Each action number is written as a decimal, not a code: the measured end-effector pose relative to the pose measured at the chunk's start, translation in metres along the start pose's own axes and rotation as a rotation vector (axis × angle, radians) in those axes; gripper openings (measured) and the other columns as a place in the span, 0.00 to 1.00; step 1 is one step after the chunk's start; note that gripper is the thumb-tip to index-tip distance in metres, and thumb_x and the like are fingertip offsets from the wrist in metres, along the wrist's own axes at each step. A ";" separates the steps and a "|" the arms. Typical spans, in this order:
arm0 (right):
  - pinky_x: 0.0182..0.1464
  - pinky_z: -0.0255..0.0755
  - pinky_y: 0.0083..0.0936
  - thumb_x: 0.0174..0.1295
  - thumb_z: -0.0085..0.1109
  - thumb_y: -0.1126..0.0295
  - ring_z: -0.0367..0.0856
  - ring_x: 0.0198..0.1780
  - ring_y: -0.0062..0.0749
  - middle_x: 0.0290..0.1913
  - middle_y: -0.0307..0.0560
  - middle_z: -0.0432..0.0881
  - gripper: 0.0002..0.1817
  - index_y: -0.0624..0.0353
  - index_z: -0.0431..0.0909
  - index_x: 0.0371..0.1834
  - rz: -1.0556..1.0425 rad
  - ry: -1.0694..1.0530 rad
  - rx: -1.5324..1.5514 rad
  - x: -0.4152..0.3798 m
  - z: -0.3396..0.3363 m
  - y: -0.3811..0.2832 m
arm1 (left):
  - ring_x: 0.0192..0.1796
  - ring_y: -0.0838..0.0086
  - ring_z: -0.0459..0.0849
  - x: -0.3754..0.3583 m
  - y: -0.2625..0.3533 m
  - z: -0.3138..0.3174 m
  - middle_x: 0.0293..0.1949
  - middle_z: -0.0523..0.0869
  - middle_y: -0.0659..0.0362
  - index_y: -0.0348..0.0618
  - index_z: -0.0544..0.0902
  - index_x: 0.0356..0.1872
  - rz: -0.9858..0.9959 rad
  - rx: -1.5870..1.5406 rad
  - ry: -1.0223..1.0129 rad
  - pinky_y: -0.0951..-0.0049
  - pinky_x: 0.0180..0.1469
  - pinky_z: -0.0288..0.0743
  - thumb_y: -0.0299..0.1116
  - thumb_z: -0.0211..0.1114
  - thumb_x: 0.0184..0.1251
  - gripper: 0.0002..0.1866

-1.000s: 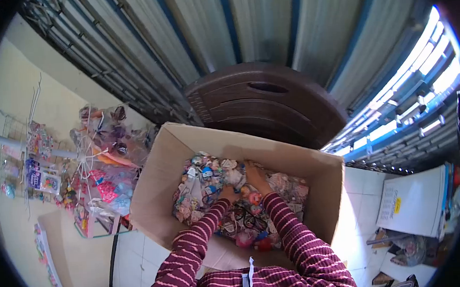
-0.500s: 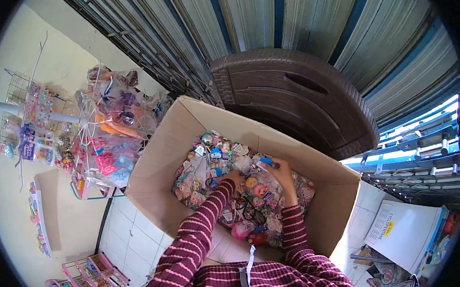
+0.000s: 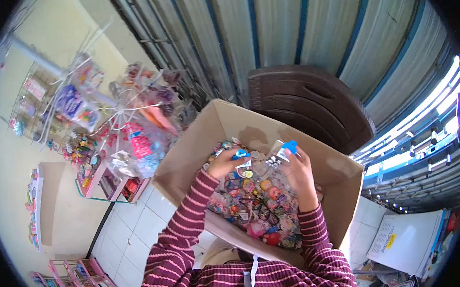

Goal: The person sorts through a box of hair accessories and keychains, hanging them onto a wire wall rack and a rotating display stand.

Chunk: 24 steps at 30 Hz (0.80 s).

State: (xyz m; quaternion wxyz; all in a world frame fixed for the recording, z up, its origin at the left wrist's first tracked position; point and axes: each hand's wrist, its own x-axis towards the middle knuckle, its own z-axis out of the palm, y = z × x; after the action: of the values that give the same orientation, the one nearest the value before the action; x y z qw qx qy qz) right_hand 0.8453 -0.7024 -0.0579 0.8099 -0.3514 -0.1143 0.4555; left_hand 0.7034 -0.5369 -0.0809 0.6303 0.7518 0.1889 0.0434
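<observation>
My left hand pinches a small blue accessory with a white tag; its exact kind is too small to tell. In my right hand is a small clear packet with a blue piece at its top and dark bits lower down. Both hands are raised over the cardboard box. Beneath them lies a heap of small colourful trinkets, among them flower-like pieces, round pink ones and several with tags. My fingers hide part of both held things.
A brown plastic chair stands behind the box, before a corrugated metal shutter. To the left hang bagged goods on a rack, above a pink shelf. A white carton is at right on the tiled floor.
Both hands have risen from the heap. My left hand, earlier down among the trinkets, now holds a blue accessory; my right hand has lifted its blue piece. The view has shifted.
</observation>
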 end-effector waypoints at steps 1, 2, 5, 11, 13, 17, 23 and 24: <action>0.41 0.69 0.26 0.54 0.48 0.74 0.73 0.37 0.27 0.40 0.46 0.73 0.11 0.66 0.68 0.41 -0.002 -0.026 0.001 -0.003 0.011 0.004 | 0.34 0.82 0.74 -0.022 0.020 -0.002 0.30 0.78 0.61 0.38 0.75 0.34 0.024 -0.169 0.130 0.82 0.36 0.68 0.35 0.57 0.55 0.11; 0.42 0.69 0.29 0.55 0.47 0.75 0.73 0.39 0.28 0.40 0.47 0.73 0.12 0.67 0.67 0.42 0.010 -0.030 0.045 -0.009 0.026 0.004 | 0.34 0.79 0.75 -0.044 0.033 -0.004 0.31 0.78 0.60 0.37 0.74 0.35 0.052 -0.340 0.261 0.81 0.35 0.69 0.35 0.55 0.56 0.11; 0.45 0.68 0.39 0.55 0.44 0.78 0.73 0.43 0.34 0.41 0.48 0.72 0.12 0.66 0.65 0.44 0.098 -0.162 0.135 -0.032 0.100 0.011 | 0.36 0.71 0.76 -0.133 0.033 -0.019 0.34 0.77 0.57 0.43 0.72 0.39 0.173 -1.188 0.437 0.70 0.37 0.72 0.35 0.51 0.59 0.10; 0.39 0.73 0.35 0.55 0.44 0.78 0.75 0.39 0.32 0.38 0.45 0.73 0.12 0.64 0.66 0.44 0.149 -0.431 -0.024 -0.039 0.193 0.064 | 0.42 0.65 0.75 -0.252 -0.030 -0.042 0.37 0.77 0.56 0.48 0.69 0.42 0.334 -1.600 0.513 0.57 0.45 0.68 0.40 0.42 0.63 0.12; 0.35 0.74 0.30 0.55 0.44 0.77 0.75 0.37 0.30 0.36 0.44 0.74 0.11 0.64 0.66 0.43 0.176 -0.474 -0.062 -0.040 0.230 0.082 | 0.43 0.65 0.74 -0.285 -0.036 -0.050 0.38 0.77 0.57 0.49 0.69 0.43 0.369 -1.599 0.586 0.58 0.46 0.67 0.40 0.43 0.63 0.12; 0.29 0.72 0.22 0.56 0.45 0.74 0.75 0.35 0.27 0.34 0.43 0.74 0.10 0.63 0.66 0.41 0.125 -0.726 -0.085 -0.053 0.298 0.114 | 0.44 0.67 0.74 -0.345 -0.054 -0.070 0.41 0.76 0.59 0.50 0.69 0.44 0.487 -1.632 0.722 0.58 0.47 0.65 0.39 0.43 0.63 0.12; 0.23 0.71 0.18 0.55 0.49 0.73 0.75 0.30 0.22 0.33 0.42 0.74 0.09 0.64 0.69 0.38 -0.030 -0.854 -0.288 -0.072 0.376 0.160 | 0.38 0.74 0.77 -0.402 -0.072 -0.096 0.44 0.74 0.56 0.49 0.69 0.45 0.572 -1.592 0.965 0.55 0.49 0.65 0.38 0.48 0.60 0.13; 0.20 0.70 0.17 0.55 0.49 0.72 0.74 0.28 0.20 0.33 0.41 0.74 0.09 0.65 0.69 0.38 -0.044 -0.849 -0.285 -0.077 0.387 0.165 | 0.39 0.74 0.77 -0.406 -0.073 -0.100 0.45 0.73 0.56 0.49 0.68 0.45 0.580 -1.644 0.984 0.55 0.49 0.65 0.38 0.48 0.60 0.13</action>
State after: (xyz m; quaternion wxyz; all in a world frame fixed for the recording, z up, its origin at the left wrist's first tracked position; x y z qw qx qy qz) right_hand 0.4986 -0.5298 0.1226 0.6442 -0.2390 -0.5058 0.5216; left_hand 0.2810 -0.5712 -0.0606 0.7712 -0.0023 0.1492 0.6189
